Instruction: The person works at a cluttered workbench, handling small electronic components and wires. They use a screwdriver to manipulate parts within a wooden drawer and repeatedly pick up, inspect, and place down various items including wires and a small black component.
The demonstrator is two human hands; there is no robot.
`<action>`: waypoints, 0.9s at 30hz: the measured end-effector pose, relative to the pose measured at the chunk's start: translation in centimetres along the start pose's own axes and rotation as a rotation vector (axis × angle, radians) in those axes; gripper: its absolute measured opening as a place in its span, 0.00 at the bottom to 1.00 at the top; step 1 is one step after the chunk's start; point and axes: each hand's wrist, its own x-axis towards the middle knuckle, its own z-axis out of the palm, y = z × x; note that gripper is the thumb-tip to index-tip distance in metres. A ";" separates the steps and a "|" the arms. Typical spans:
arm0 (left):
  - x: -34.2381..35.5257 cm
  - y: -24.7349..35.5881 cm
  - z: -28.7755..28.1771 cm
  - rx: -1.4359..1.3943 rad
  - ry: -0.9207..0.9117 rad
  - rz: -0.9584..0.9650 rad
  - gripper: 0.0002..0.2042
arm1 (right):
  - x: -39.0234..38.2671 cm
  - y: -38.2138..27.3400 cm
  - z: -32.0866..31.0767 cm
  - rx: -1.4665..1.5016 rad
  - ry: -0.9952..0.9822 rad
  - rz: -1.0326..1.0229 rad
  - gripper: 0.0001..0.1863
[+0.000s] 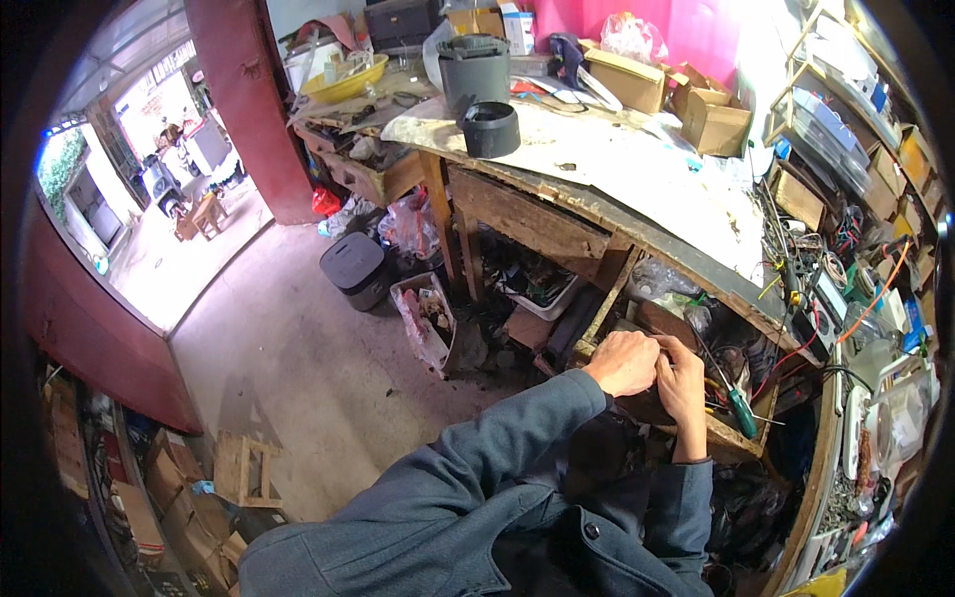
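My left hand (625, 362) and my right hand (682, 386) meet at the fingertips above an open wooden drawer (731, 445) under the workbench. The left fingers are curled in, and the right thumb and forefinger close against them. Whatever they may hold is too small or hidden to make out. Close to my right hand, a screwdriver with a green handle (741, 412) leans in the drawer among loose tools and wires. Part of the drawer's contents lies behind my hands and sleeves.
On the workbench (597, 164) stand a grey bucket-shaped container (476, 78), a black round cup (491, 130) and cardboard boxes (716, 121). A dark lidded bin (355, 271) and a carton of scraps (425, 323) sit on the floor. Crowded shelves (875, 229) rise at the right.
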 end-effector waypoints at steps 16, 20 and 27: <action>0.1 -0.1 0.2 0.012 -0.005 0.007 0.11 | 0.1 0.4 0.1 0.003 -0.005 -0.008 0.13; 0.1 -0.1 0.1 0.004 -0.002 0.015 0.11 | 0.1 0.0 0.0 -0.024 -0.001 -0.008 0.13; 0.2 -0.1 0.1 0.003 -0.010 0.030 0.11 | 0.0 -0.3 -0.1 -0.015 -0.001 0.022 0.13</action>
